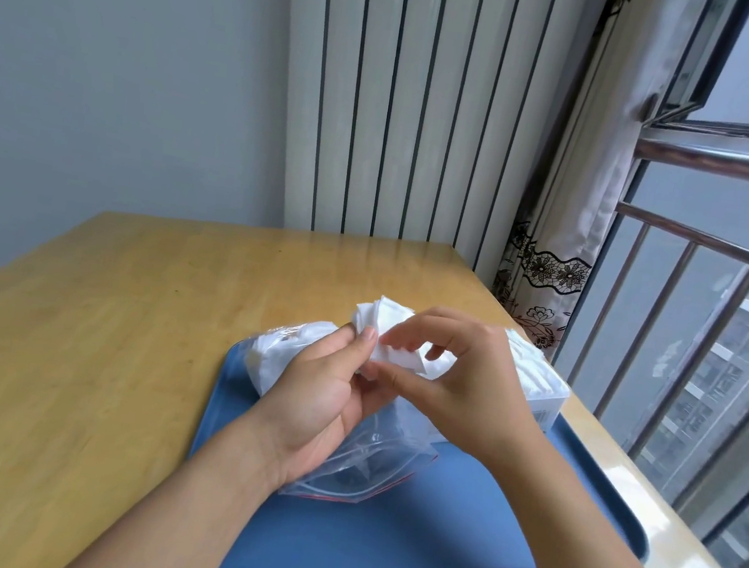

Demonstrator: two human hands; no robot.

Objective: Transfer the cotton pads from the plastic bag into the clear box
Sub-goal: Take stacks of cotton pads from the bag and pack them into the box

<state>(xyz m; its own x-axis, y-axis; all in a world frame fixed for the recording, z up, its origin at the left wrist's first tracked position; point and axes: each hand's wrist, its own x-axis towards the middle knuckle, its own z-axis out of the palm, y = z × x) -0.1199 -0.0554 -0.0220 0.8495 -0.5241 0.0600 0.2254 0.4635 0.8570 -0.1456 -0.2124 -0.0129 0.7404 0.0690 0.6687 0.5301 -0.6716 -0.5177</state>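
At the centre of the frame, both hands hold a stack of pads (392,334) above the bag (367,456): the left hand (323,392) grips it from below, the right hand (460,382) pinches its edge, probably to square it before the box (544,394) at centre right, on the tray (448,535).

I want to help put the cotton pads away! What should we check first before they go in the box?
1. Pads held firmly: stack of cotton pads pinched by left hand and right hand: ok.
2. Stack out of the plastic bag: ok.
3. Clear box within reach on the blue tray: ok.
4. Box open: cannot tell.
5. Room left in box: cannot tell.
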